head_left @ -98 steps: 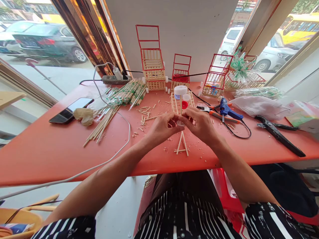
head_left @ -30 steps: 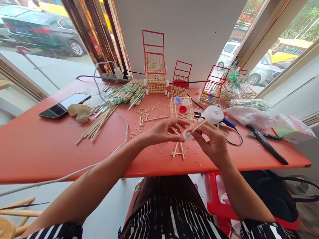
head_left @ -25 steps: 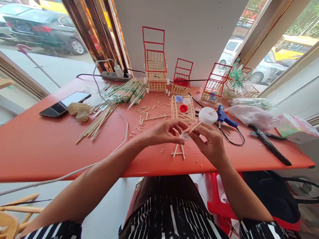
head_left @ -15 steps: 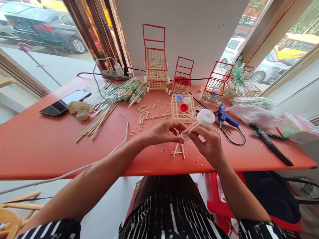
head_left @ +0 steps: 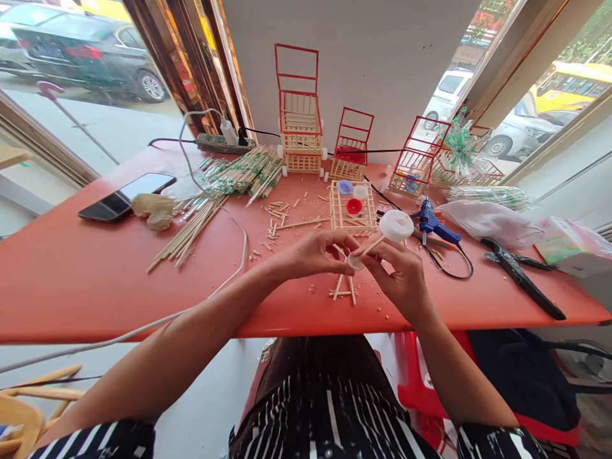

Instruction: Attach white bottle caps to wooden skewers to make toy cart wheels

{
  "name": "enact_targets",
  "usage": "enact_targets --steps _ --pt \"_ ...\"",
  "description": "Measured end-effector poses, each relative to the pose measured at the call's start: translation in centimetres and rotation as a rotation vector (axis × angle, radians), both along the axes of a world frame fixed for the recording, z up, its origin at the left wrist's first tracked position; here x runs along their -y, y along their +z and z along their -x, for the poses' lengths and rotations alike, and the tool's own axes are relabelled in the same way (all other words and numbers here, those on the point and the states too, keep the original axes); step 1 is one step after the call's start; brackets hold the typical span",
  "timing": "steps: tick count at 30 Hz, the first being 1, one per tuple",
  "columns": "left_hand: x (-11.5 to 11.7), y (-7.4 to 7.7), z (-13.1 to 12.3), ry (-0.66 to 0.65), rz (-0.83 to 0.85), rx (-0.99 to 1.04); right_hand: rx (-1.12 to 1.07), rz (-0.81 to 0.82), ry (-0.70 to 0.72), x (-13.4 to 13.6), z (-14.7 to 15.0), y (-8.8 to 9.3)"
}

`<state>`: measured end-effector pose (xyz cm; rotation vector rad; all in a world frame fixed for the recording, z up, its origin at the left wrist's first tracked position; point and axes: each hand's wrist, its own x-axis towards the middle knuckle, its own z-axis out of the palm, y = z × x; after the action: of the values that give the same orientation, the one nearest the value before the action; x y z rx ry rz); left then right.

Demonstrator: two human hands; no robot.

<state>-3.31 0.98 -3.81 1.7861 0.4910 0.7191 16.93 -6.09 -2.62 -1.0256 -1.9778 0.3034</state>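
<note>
The long orange table point(head_left: 95, 274) ran under the windows, littered with wood offcuts. At its far edge, against the white panel, stood a row of red-framed stick carts, the tallest cart point(head_left: 299, 121) to the left. Left of the carts lay a loose bundle of sticks point(head_left: 243, 172) spread towards the near side, with a dark phone point(head_left: 127, 196) beyond it near the table's left end.

The person's two bare forearms reached in from below and met over the middle of the table. The left hand point(head_left: 313, 255) had its fingers curled together, thumb and fingertips pinching a small white cap point(head_left: 354, 261). The right hand point(head_left: 401, 280), just beside it, pinched a thin wooden stick point(head_left: 373, 245) between thumb and forefinger, the other fingers folded. The stick slanted up and away to the right, with the small cap at its near end and a larger white cap point(head_left: 396, 225) on its far end, all held above the table.

Behind the hands lay a flat stick grid point(head_left: 352, 213) holding three bottle caps. A blue glue gun point(head_left: 433, 223) lay to its right. Directly under the hands sat a small A-shaped stick frame point(head_left: 345, 288).
</note>
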Motion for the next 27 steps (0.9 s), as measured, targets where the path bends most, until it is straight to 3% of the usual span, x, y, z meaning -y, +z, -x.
enact_targets --steps 7,16,21,27 --pt "-0.1 -0.1 0.2 0.038 -0.020 -0.015 0.075 -0.005 -0.107 0.7 -2.8 1.4" --pt "-0.2 -0.5 0.3 0.044 -0.072 -0.067 0.605 0.086 -0.448 1.8 -13.7 3.6" --pt "-0.2 -0.6 0.3 0.074 -0.061 -0.149 0.906 0.356 -0.675 2.7 -18.6 4.6" --pt "-0.3 -1.1 0.2 0.089 -0.088 -0.187 1.088 0.703 -0.830 2.5 -21.0 5.8"
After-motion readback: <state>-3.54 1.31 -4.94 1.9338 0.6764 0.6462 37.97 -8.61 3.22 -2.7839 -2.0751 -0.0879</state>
